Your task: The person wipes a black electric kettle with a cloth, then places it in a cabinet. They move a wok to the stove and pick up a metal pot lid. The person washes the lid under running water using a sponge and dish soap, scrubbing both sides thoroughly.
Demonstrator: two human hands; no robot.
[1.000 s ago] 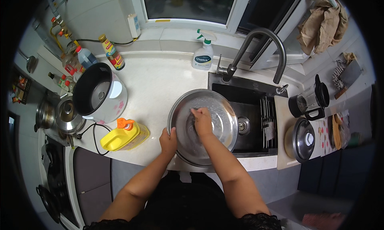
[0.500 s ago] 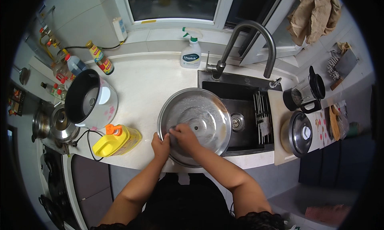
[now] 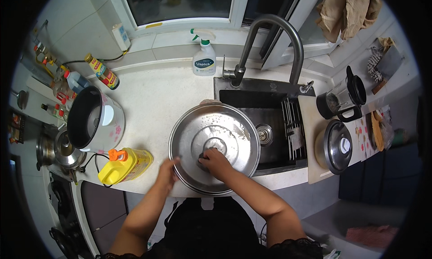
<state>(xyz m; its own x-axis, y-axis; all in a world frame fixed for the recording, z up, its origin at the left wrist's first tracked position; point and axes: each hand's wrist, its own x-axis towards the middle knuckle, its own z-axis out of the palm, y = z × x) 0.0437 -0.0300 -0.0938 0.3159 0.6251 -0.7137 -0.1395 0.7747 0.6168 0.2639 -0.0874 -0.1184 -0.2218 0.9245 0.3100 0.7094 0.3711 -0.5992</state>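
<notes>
Your right hand (image 3: 217,163) is closed on a small dark pad (image 3: 202,156), set against the middle of the steel basin (image 3: 231,123). A moment ago that hand was beside the basin's left rim, so you are now working on the inner rings rather than the edge. Your left hand (image 3: 166,174) was holding the left rim; now it is blurred there, and I can't tell whether it grips or has let go, so the basin may be less steady under you. The basin sits at the front of the bench (image 3: 144,99), overlapping the sink (image 3: 270,156) to its right.

Droplets dot the basin's surface. Left of the basin you have a yellow jug (image 3: 126,168) with an orange cap, and beyond it a dark-lined pot (image 3: 109,134) with a pale round spot at its bottom. Behind the basin is a spray bottle (image 3: 204,66). Well to the basin's right, a lid hides what the steel pot (image 3: 320,147) holds, and the blender jug's (image 3: 344,100) contents are too unclear to name.
</notes>
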